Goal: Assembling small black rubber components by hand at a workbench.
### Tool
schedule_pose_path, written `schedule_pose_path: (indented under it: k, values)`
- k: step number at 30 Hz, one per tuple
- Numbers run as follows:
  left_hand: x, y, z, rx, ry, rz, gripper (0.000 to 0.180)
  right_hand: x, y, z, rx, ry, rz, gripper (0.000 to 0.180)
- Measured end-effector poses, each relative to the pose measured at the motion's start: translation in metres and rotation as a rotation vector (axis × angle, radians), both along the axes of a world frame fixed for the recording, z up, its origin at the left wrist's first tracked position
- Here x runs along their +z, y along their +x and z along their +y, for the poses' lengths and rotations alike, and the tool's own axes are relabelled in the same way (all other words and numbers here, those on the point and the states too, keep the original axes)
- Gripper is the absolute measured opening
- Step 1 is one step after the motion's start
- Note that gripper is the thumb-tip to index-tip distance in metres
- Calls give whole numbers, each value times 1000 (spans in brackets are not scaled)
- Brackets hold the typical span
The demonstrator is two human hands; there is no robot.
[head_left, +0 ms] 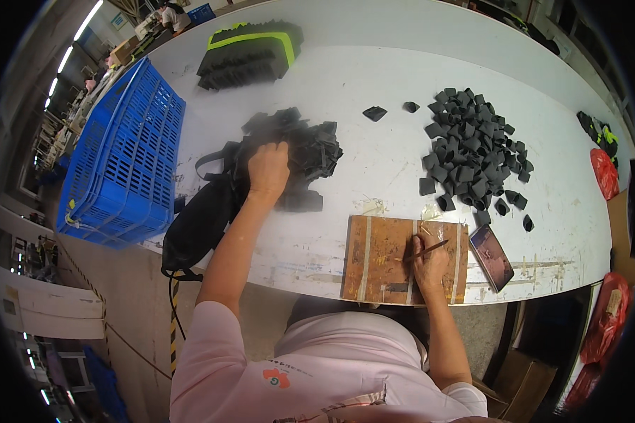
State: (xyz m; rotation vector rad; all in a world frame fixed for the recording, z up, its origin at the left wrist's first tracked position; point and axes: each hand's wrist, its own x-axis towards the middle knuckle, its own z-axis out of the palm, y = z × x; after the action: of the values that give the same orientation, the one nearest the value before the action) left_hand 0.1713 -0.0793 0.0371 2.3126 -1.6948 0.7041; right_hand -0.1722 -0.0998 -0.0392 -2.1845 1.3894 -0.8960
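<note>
My left hand reaches into a loose heap of black fabric-like pieces at the middle left. Its fingers are curled closed, and whatever they pinch is hidden beneath them. On a worn brown wooden board at the table's near edge rests my right hand, closed around a slim dark brown stick-like tool. A black bag-like bundle with a strap lies beside my left forearm. To the right is a pile of small folded black pieces.
A blue plastic crate stands at the left edge. Far back sits a stack of black pieces with a bright green band. A phone lies right of the board. Red plastic bags are at the far right.
</note>
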Motion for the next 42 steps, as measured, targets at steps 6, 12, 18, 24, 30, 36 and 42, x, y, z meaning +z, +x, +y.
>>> schedule_pose_path:
  k: [6,12,18,24,30,36,42]
  values:
    - [-4,-29,15,-67,2,42,24,-3,-3,-1,31,-31,-21,8]
    - [-24,-73,36,-154,5,92,29,-5,-4,-2,25,-2,-27,8]
    - [-45,-121,54,-266,43,178,29,-7,-3,-3,15,13,-30,9]
    - [-60,-168,67,-354,44,220,25,-5,-1,-2,3,28,-24,8]
    - [-61,-185,84,-318,77,348,50,-5,-2,-1,1,-18,-64,8]
    - [-41,-171,107,-289,-123,697,44,-4,-3,0,29,-10,-87,8]
    - [-35,-141,87,-185,-277,1022,19,-4,-5,0,-10,30,-146,9]
